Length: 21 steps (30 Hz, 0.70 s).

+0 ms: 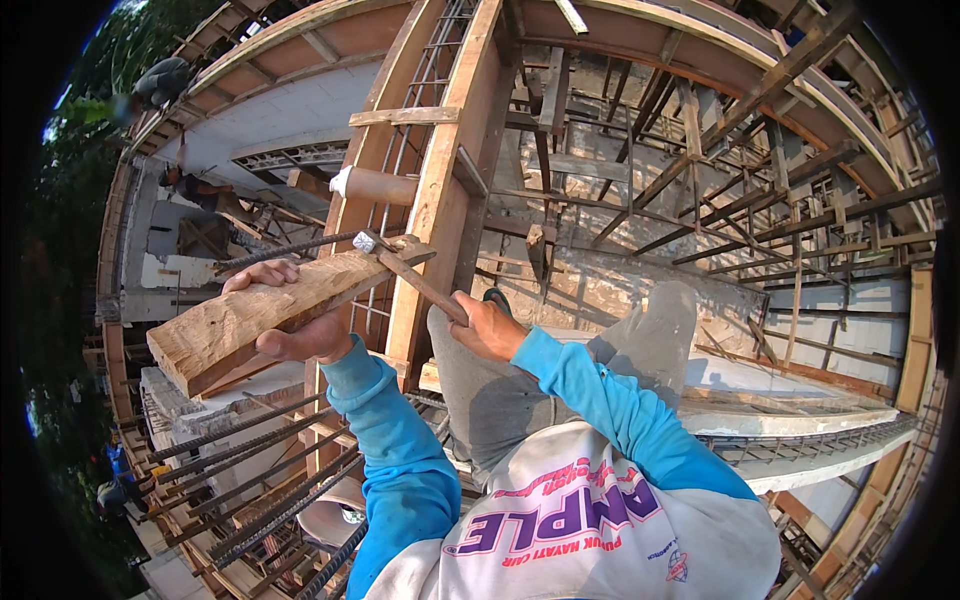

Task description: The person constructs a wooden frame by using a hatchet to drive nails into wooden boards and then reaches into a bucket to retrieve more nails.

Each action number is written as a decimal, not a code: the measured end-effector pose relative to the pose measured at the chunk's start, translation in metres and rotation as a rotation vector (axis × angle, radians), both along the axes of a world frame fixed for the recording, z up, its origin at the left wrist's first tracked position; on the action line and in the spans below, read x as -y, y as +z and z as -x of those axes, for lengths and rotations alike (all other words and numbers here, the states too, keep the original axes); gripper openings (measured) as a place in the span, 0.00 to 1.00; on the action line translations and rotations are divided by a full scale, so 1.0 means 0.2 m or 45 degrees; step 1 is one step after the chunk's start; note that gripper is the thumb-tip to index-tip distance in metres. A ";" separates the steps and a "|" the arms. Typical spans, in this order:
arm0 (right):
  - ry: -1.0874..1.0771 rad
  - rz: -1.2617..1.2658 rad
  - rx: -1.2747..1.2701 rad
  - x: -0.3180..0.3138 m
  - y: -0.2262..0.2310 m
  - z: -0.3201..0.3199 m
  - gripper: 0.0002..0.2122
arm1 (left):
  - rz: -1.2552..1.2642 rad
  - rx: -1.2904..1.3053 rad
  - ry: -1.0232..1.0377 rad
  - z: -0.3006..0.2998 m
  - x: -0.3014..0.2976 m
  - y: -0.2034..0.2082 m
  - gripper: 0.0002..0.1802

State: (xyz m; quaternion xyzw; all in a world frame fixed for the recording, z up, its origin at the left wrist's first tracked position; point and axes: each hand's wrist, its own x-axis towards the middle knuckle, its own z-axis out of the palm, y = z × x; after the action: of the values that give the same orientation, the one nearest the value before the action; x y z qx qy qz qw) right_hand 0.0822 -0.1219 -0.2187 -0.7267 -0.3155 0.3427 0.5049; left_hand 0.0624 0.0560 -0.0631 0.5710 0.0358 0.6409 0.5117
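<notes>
Overall, timber props (780, 80) occupy the space below at upper right. Formwork (437, 210), a long trough of boards with a steel cage inside, runs away from the person's knees. Rebar (287, 506) extends in ribbed lengths at lower left. The plank (258, 312) is in front of the person, slanting from lower left to upper right; its far end is over the formwork, contact there not determinable. Its upper face is rough and chipped. A tan tube (385, 188) with a white end lies across the formwork, just beyond the plank. The left hand (318, 337) is spread wide around the plank, fingers curled over the far edge, thumb at the near edge; the palm is partly hidden. The right hand (490, 328) is wrapped closely around the handle of a hammer (420, 282). Its silver head (365, 241) is at the plank's far end; whether they touch cannot be told.
</notes>
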 end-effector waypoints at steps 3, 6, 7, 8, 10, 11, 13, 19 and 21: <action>0.031 0.006 0.032 0.02 0.14 -0.01 0.16 | 0.013 -0.009 0.059 0.03 -0.01 0.02 0.44; 0.047 0.073 0.027 0.04 0.13 0.01 0.16 | 0.062 0.029 -0.034 0.07 -0.04 0.00 0.41; 0.033 0.088 0.005 0.03 0.12 0.01 0.16 | 0.060 0.029 -0.036 0.06 -0.04 -0.01 0.41; 0.030 0.086 0.005 0.03 0.11 0.01 0.16 | 0.090 -0.022 0.019 0.06 -0.04 -0.04 0.43; 0.065 0.107 0.003 0.02 0.05 0.01 0.18 | 0.131 -0.051 0.085 0.06 -0.06 -0.10 0.44; 0.057 0.111 0.000 0.01 0.01 0.00 0.18 | 0.134 -0.054 0.077 0.04 -0.06 -0.13 0.44; 0.076 0.073 -0.041 -0.05 -0.11 -0.01 0.21 | 0.066 -0.014 0.119 0.04 -0.05 -0.17 0.43; -0.011 -0.012 0.093 -0.14 -0.29 -0.12 0.25 | 0.106 -0.077 0.017 -0.09 -0.07 -0.17 0.40; 0.058 0.006 0.034 -0.10 -0.16 -0.16 0.27 | 0.091 -0.122 0.012 -0.08 -0.11 -0.17 0.40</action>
State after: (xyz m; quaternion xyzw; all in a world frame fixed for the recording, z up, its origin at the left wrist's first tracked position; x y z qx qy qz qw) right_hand 0.1149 -0.1019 -0.2500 -0.7250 -0.3378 0.3450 0.4912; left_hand 0.0786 0.0782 -0.0977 0.5822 0.0857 0.6136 0.5266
